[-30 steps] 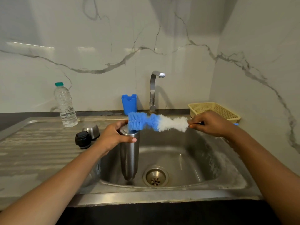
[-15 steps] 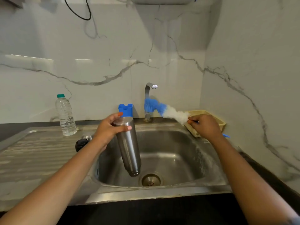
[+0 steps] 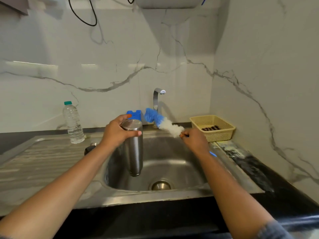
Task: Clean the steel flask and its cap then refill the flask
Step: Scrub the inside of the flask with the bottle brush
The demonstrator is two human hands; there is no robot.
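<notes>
Left hand (image 3: 115,133) grips flask (image 3: 134,152) over sink (image 3: 155,195); right hand (image 3: 196,140) pinches brush (image 3: 162,122). Steel, probably wet, could slip.

Blue holder (image 3: 134,114) just left of tap (image 3: 156,100); yellow basket (image 3: 220,136), dark item (image 3: 211,128) inside, right of tap; black cable (image 3: 86,23) high above-left.

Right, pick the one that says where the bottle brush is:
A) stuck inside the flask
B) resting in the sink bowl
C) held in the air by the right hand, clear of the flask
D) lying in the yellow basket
C: the right hand pinches the brush at its handle, bristles up near the tap, apart from the flask that the left hand grips above the sink.
</notes>
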